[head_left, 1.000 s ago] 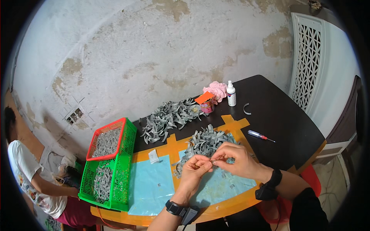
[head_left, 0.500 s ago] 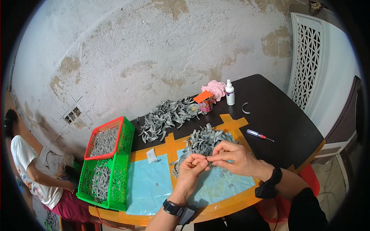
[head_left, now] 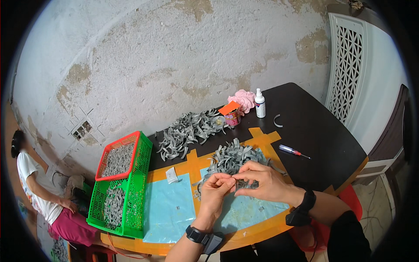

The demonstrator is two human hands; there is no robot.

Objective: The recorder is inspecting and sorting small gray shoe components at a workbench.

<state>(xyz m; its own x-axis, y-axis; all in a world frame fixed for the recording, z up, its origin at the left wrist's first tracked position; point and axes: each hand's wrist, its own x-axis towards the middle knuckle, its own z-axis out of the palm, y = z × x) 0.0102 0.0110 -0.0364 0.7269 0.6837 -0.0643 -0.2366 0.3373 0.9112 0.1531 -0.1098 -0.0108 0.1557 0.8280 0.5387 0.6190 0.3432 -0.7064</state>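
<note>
In front of a heap of grey curved strips (head_left: 233, 156), my two hands meet at the fingertips. My left hand (head_left: 214, 191) is closed in a pinch, thumb against forefinger. Whatever small thing it pinches is hidden by the fingers. My right hand (head_left: 264, 181) reaches in from the right, its forefinger at the left fingertips and its thumb held apart below. Grey strips show through that gap; I cannot make out a piece held there. Under both hands lies a light blue sheet (head_left: 235, 216) edged with orange-yellow tape.
A green basket (head_left: 136, 192) and a red basket (head_left: 139, 142) hold small grey pieces at left. Behind lie more strips (head_left: 185, 135), a tin (head_left: 232, 118), pink cloth (head_left: 242, 101) and a spray bottle (head_left: 260, 105). A screwdriver (head_left: 293, 151) lies right. Someone (head_left: 39, 183) sits at far left.
My right thumb has come away from the fingertips, opening a gap below the forefinger. My left hand keeps its pinch. The person at the far left has shifted position.
</note>
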